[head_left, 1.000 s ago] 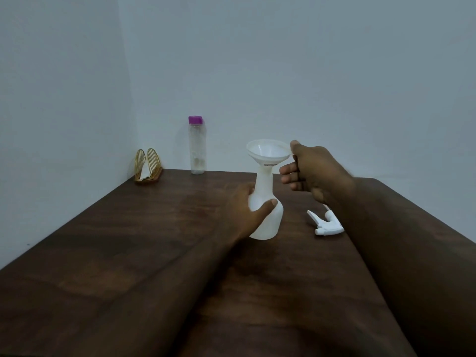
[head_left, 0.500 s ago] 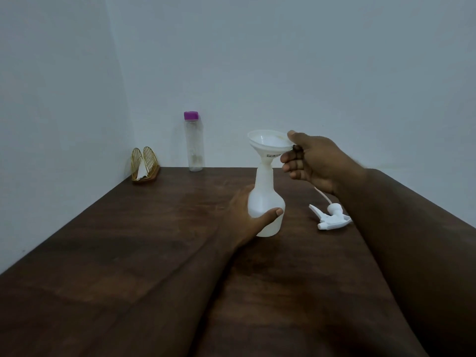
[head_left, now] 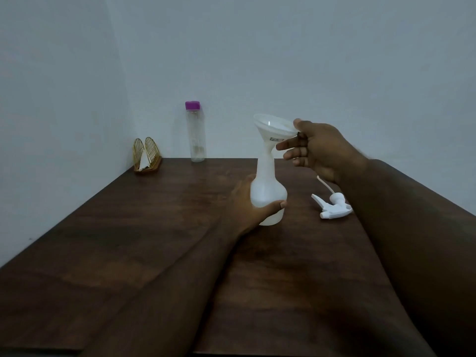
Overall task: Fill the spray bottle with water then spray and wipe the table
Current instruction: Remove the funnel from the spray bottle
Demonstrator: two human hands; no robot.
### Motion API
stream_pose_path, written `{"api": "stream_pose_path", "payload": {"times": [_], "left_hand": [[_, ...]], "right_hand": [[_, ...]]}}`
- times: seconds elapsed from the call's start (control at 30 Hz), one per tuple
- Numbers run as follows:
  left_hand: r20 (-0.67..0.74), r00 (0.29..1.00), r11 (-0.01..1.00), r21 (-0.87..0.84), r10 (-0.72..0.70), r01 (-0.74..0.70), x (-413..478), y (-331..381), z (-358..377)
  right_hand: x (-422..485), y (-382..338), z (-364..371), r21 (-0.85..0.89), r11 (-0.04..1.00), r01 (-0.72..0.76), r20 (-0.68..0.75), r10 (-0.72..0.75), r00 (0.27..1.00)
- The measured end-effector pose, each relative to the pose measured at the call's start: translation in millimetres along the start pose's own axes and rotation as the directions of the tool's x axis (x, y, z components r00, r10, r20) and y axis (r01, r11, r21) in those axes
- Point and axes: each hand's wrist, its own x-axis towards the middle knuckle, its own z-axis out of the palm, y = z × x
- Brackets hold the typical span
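Note:
A white spray bottle (head_left: 268,191) without its head stands on the dark wooden table (head_left: 159,240). My left hand (head_left: 249,207) wraps around its lower body. A white funnel (head_left: 273,130) sits tilted in the bottle's neck, and my right hand (head_left: 316,148) pinches its rim on the right side. The white trigger sprayer head (head_left: 332,206) with its dip tube lies on the table right of the bottle. A clear water bottle (head_left: 195,132) with a purple cap stands upright at the back against the wall.
A gold wire napkin holder (head_left: 146,157) with a white napkin stands in the back left corner. Pale walls close the table on the left and at the back. The table's right edge runs behind my right forearm.
My right hand has lifted and tilted the funnel slightly toward the right. The left hand keeps its hold low on the bottle, which has stayed on the table.

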Motion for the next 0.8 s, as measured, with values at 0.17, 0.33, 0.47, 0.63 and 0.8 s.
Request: {"api": "stream_pose_path", "payload": {"times": [0.17, 0.33, 0.47, 0.63, 0.8], "left_hand": [[0.014, 1.0, 1.0, 0.003, -0.005, 0.005, 2.4, -1.8, -0.3], [0.005, 1.0, 1.0, 0.018, -0.003, 0.003, 2.7, -3.1, 2.0], [-0.005, 1.0, 1.0, 0.014, 0.013, -0.013, 2.3, -1.6, 1.4], [-0.003, 1.0, 1.0, 0.03, 0.002, -0.002, 2.2, -2.2, 2.1], [-0.032, 0.999, 1.0, 0.025, 0.009, -0.008, 2.0, -3.0, 2.7]], "right_hand": [[-3.5, 0.2, -1.0, -0.033, 0.999, -0.01, 0.004, 0.01, 1.0], [-4.7, -0.8, -3.4, 0.003, 1.0, 0.01, -0.011, -0.01, 1.0], [-3.8, -1.8, -4.0, -0.001, 1.0, 0.023, -0.024, -0.023, 0.999], [-2.4, -2.2, -1.9, 0.018, 0.999, 0.052, -0.073, -0.05, 0.996], [-1.7, -2.8, 1.0, -0.01, 0.998, 0.069, -0.1, -0.07, 0.993]]}}
